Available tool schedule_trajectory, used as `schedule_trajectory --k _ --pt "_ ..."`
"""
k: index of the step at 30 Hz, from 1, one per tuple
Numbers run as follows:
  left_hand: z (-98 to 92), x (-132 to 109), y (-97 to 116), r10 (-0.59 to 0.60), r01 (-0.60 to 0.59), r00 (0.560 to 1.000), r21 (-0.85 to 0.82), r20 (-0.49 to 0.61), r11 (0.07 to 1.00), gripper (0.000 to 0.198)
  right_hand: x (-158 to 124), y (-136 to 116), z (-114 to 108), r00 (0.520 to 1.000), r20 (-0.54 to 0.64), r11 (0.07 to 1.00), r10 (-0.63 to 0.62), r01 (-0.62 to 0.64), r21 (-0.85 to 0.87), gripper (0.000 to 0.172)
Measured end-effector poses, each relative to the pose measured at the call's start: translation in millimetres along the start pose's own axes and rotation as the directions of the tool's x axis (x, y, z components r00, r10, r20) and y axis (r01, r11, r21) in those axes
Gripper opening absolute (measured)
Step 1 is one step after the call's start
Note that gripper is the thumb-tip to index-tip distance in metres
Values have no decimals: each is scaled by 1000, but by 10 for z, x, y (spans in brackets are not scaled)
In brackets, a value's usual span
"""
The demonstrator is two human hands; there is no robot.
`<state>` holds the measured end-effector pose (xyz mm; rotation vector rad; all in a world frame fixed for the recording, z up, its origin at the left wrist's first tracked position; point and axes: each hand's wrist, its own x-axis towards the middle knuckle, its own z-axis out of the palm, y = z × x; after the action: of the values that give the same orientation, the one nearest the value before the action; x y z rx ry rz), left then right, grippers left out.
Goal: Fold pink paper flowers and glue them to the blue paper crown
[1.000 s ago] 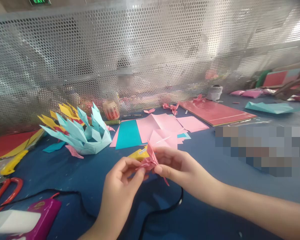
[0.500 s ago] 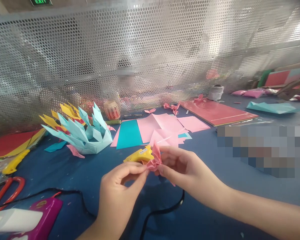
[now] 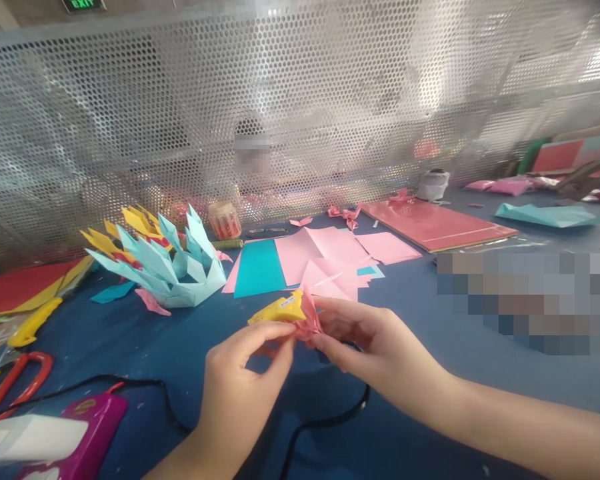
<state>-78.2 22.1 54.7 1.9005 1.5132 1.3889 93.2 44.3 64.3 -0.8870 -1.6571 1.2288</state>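
A small folded piece of pink paper (image 3: pixel 309 321) is held between my two hands, above the blue table. My left hand (image 3: pixel 250 360) pinches its left edge between thumb and forefinger. On the other side, my right hand (image 3: pixel 365 333) grips it with the thumb in front and the fingers curled behind. Just beyond the paper lies a yellow glue gun (image 3: pixel 276 309), partly hidden by the paper and my fingers. Pink paper sheets (image 3: pixel 325 248) and a teal sheet (image 3: pixel 260 267) are spread behind it.
A light-blue folded paper crown (image 3: pixel 190 293) stands left of centre. Red-handled scissors (image 3: pixel 43 377), a yellow cutter (image 3: pixel 35 321) and a purple power strip (image 3: pixel 97 427) with a white plug lie at the left. A black cable (image 3: pixel 300 433) crosses the front. A red board (image 3: pixel 440 227) lies back right.
The folded pink paper has turned slightly in my fingers, and its upright tip leans and looks shorter. Both hands keep hold of it in nearly the same place.
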Motion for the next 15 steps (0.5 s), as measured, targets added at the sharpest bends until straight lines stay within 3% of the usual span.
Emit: schedule_trajectory --k 4,8,15 --pt "-15 32 -11 -105 105 994 -27 -11 994 4 11 11 -19 997 -60 998 -39 36 -56 36" --pt "-34 64 -13 -229 229 973 -77 2 970 11 14 11 -27 995 -80 996 -55 49 -71 36" --pt "-18 46 29 -327 331 944 -176 49 927 13 -13 22 4 997 -80 998 -24 20 -53 18"
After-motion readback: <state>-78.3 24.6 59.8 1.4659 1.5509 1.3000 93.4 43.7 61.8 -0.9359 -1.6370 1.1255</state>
